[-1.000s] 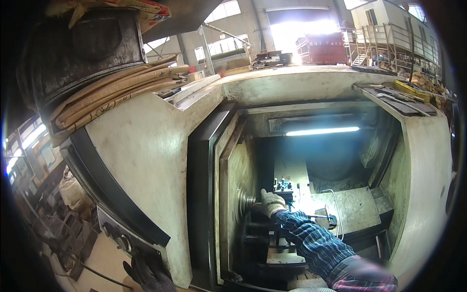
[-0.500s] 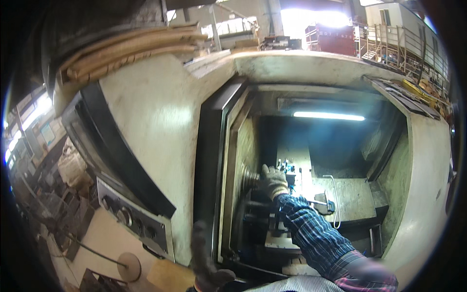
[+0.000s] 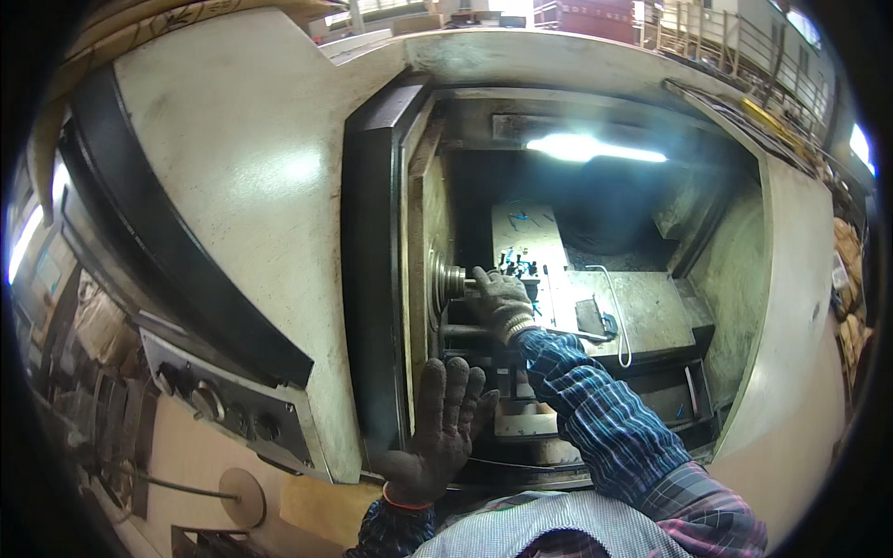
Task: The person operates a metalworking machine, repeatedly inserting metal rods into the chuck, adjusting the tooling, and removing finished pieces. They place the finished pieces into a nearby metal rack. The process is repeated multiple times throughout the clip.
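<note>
My right hand (image 3: 503, 302), in a light grey knit glove, reaches into the lathe. Its fingers are closed round the end of a short metal rod (image 3: 472, 285), which sticks out of the round spindle chuck (image 3: 448, 282). The fingers hide most of the rod. Just beyond the hand, a tool block with several dark bolts (image 3: 519, 267) sits on the slide. My left hand (image 3: 437, 428), in a dark grey glove, is raised with fingers spread and holds nothing. It is nearest to the lower end of the black door edge (image 3: 377, 279).
A white bent hose (image 3: 616, 312) and a blue-and-grey tool (image 3: 595, 321) lie on the metal bed cover (image 3: 651, 307). A lamp (image 3: 595, 148) glows at the back of the enclosure. On the left is a control panel with knobs (image 3: 223, 400). Cardboard (image 3: 158, 28) lies on the machine's top.
My left hand has risen from the lower edge, its fingers now spread beside the door edge. My right hand stays at the chuck. The whole view has tilted downward.
</note>
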{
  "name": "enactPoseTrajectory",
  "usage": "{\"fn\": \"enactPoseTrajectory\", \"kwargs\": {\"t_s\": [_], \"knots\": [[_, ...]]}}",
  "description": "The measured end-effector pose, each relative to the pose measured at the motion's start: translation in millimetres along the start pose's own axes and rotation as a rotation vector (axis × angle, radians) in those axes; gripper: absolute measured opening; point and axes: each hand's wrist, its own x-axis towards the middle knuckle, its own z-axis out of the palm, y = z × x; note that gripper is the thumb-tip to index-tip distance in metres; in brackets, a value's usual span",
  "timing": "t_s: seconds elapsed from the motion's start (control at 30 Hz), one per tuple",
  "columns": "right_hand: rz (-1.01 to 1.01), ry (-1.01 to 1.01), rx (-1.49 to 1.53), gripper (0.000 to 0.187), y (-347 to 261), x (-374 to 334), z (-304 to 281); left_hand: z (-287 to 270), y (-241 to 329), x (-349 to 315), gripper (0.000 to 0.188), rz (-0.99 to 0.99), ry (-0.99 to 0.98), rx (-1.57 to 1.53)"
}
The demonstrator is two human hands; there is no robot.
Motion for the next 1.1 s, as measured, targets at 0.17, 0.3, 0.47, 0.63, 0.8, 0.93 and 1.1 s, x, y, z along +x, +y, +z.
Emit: {"fn": "enactPoseTrajectory", "kwargs": {"t_s": [0.17, 0.3, 0.47, 0.63, 0.8, 0.93, 1.1], "knots": [[-0.086, 0.141, 0.06, 0.068, 0.1, -28.2, -7.3, -1.0, -7.3, 5.0, 0.122, -0.151, -0.01, 0.078], [-0.122, 0.187, 0.123, 0.068, 11.9, -74.2, -40.0, -3.3, -25.7, 7.2, 0.125, -0.18, -0.158, -0.169], [-0.06, 0.387, 0.106, 0.066, 55.5, -169.1, -62.7, 17.4, -47.0, 9.9, 0.13, -0.248, -0.415, -0.729], [0.303, 0.445, 0.131, 0.063, 70.7, -312.0, -95.6, 46.5, -70.2, 8.4, 0.139, -0.339, -0.639, -1.052], [0.951, 0.314, 0.192, 0.059, 69.4, -503.5, -89.6, 88.5, -99.2, -1.4, 0.135, -0.477, -0.785, -1.203], [1.17, 0.541, 0.211, 0.054, 31.7, -639.7, -86.1, 144.9, -129.9, -25.1, 0.128, -0.614, -0.869, -1.342], [1.323, 0.733, 0.233, 0.052, -43.7, -714.5, -110.6, 205.6, -143.1, -73.3, 0.124, -0.916, -0.846, -1.366]]}}
